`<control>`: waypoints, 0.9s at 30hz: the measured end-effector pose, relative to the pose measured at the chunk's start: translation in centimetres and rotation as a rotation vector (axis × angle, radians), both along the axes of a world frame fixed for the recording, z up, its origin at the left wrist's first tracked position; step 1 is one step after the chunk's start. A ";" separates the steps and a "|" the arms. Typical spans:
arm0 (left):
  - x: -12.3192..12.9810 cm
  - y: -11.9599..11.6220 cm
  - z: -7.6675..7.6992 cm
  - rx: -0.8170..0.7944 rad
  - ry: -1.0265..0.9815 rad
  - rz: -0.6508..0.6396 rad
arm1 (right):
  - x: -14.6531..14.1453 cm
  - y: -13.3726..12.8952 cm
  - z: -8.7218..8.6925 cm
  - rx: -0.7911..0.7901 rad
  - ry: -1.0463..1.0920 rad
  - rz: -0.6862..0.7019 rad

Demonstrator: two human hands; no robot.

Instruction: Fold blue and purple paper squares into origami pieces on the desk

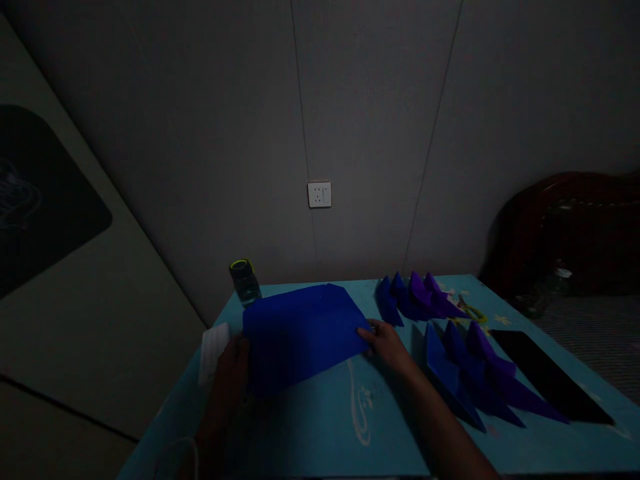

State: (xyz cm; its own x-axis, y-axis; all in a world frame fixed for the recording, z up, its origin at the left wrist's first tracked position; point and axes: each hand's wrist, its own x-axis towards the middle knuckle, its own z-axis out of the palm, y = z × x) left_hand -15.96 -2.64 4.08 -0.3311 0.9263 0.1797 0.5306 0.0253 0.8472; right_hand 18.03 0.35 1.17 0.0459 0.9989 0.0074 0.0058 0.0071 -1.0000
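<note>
A sheet of blue paper [305,337] is held up over the table, tilted, between my two hands. My left hand [233,363] grips its left edge, with the fingers partly in shadow. On the opposite edge, my right hand [384,340] pinches the paper near its right corner. To the right of my right forearm stand folded blue and purple paper shapes [457,367] with pointed tops. Behind them is another row of similar folded paper shapes [400,297].
The table has a light blue patterned cover [385,427]. A bottle with a yellow-green rim [245,283] stands at the back left, near a white pad [213,347]. Scissors with yellowish handles [473,311] and a flat black rectangle [547,377] lie on the right. A wall socket [319,195] is behind.
</note>
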 end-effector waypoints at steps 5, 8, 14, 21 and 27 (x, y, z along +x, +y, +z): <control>1.8 -2.8 -0.5 -0.057 -0.032 -0.054 | 0.7 0.6 -0.4 0.079 -0.069 -0.180; 3.2 -5.1 -0.8 -0.091 -0.077 -0.096 | 1.1 0.6 -0.9 0.139 -0.199 -0.301; 5.9 -9.4 -1.3 -0.252 -0.167 -0.379 | 0.5 0.4 -1.3 0.382 -0.663 -0.379; 8.0 -12.5 1.0 -0.375 0.041 -0.849 | -2.5 -6.2 1.4 0.403 -0.822 0.045; 7.5 -12.1 1.6 -0.265 0.090 -0.758 | -2.4 -14.5 0.3 0.367 -0.981 0.428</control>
State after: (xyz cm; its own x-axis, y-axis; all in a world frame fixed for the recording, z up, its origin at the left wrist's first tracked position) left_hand -8.45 -14.79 5.70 0.4100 0.9085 -0.0810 0.5495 -0.1751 0.8169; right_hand 15.62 -14.14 1.47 -0.4866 0.8610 0.1481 0.7132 0.4894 -0.5019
